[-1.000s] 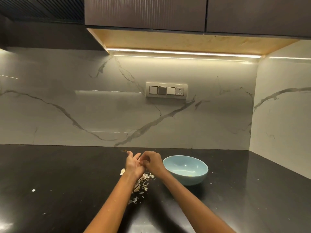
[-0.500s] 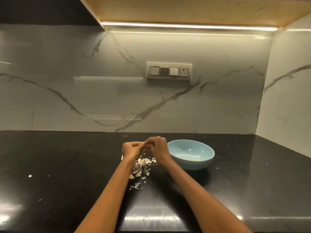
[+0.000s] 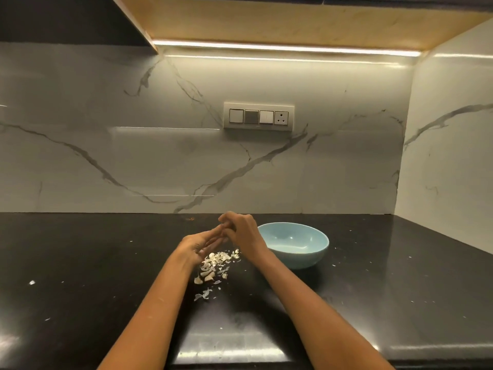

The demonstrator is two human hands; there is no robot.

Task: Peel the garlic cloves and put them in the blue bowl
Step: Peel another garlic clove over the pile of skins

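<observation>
Blue bowl (image 3: 296, 245): on black counter (image 3: 80, 263), right of both hands; contents too faint to identify
Left hand (image 3: 198, 244): palm up, fingers extended
Right hand (image 3: 241, 232): fingers curled at left fingertips; whether they pinch a clove cannot be told
Garlic skins (image 3: 216, 263): loose pile on counter beneath hands
Readable writing: not discernible

No legible txt, labels or nos. anywhere in view.
</observation>
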